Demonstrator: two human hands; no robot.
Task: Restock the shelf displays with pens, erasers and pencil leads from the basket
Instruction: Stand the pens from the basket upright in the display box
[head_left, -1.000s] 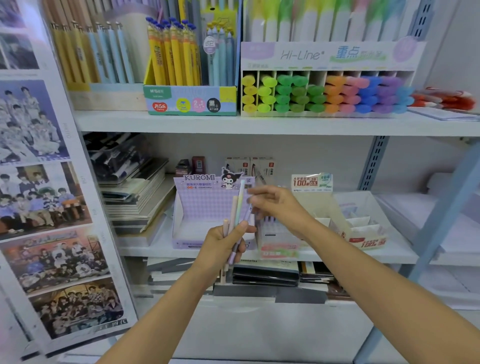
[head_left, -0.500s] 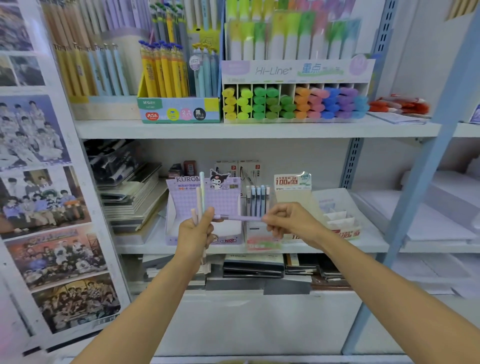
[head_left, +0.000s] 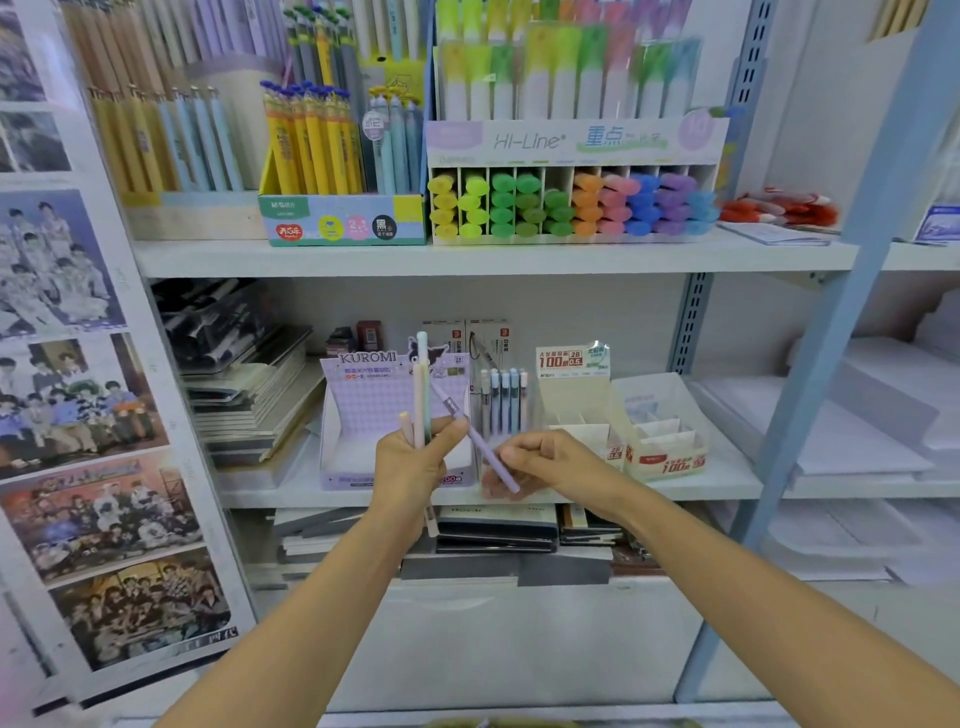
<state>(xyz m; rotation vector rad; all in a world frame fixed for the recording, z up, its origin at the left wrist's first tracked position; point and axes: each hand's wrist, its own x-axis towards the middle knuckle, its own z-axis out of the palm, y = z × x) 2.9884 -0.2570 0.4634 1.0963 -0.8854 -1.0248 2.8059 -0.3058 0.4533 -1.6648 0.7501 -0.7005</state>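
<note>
Pens (head_left: 420, 395) stand upright in a small bunch in the left hand (head_left: 413, 467), whose fingers are wrapped round their lower parts: a tall mint-and-white one, a pink one just beside it and a shorter beige one on the left. The end of one pen pokes out below the fist. A purple pen (head_left: 480, 447) lies slanted between the two hands, its upper end up and to the left in front of the bunch, its lower end down and to the right. The right hand (head_left: 550, 460) has its fingers curled on the lower half of it, and the left thumb (head_left: 457, 427) touches it higher up, so the hands are close together, joined by this one pen. Both hands hover in front of the front edge of the middle shelf (head_left: 727, 486). Behind the left hand, on that shelf, stands a lilac Kuromi display box (head_left: 363, 415) with an open front. Just beside it to the right is a clear holder (head_left: 501, 402) with a row of upright pens with pale blue caps, and next to that a beige cardboard display (head_left: 576, 410) with stepped compartments and red "100" print. A stack of notebooks (head_left: 249, 410) fills the left end of the shelf. On the upper shelf (head_left: 467, 258) sit a box of yellow pens (head_left: 343, 223) and a Hi-Line highlighter rack (head_left: 571, 140) sorted by colour. Group-photo posters (head_left: 78, 405) cover the panel at the left.
</note>
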